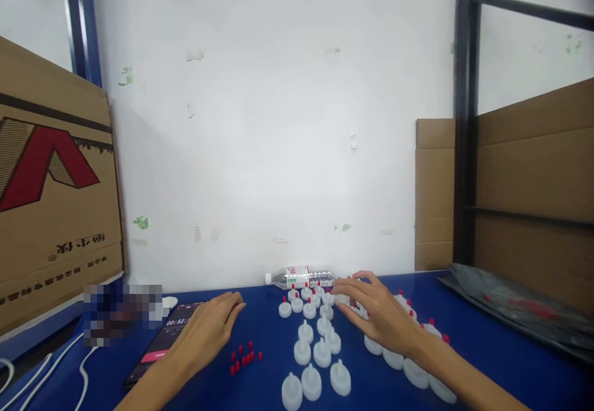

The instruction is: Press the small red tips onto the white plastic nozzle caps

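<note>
My right hand (366,312) reaches in from the right, with thumb and bent fingers around a white nozzle cap (343,299) at the back of the table. Beside it, a group of similar white caps with red tips (309,309) stands upright. Nearer me are several white nozzle caps without red tips (311,383). My left hand (216,321) is held above the table beside the phone, its fingers curled and the thumb close to them; whether anything is between them is hidden. Below and right of it lie several small red tips (248,358).
A clear plastic bottle (297,276) lies along the wall. More white caps (416,374) extend beneath my right forearm. The phone (162,340) and white cables (83,367) are at left. A grey plastic bag (510,309) lies at right. Cardboard boxes (55,231) stand at the sides.
</note>
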`<act>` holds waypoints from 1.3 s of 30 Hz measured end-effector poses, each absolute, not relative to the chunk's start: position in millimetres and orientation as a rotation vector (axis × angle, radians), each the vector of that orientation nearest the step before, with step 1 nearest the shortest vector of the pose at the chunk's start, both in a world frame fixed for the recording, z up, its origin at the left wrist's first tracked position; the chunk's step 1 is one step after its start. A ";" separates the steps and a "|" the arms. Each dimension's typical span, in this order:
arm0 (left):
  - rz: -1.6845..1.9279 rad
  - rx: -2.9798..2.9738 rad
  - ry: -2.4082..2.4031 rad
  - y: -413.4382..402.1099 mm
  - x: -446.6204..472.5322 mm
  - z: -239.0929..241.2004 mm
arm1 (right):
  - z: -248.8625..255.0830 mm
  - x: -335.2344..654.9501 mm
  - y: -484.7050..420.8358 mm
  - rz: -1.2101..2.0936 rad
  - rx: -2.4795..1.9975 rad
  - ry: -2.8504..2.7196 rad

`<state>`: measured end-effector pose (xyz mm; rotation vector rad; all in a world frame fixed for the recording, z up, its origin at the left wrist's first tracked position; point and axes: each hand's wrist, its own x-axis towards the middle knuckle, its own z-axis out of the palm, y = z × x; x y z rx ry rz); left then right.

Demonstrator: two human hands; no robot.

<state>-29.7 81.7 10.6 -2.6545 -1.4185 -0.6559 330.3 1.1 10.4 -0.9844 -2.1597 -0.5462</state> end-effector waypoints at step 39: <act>-0.401 -2.996 -1.323 75.1 -29.9 8.6 | -5.6 305.0 -10.0 -0.451 -0.944 -2.145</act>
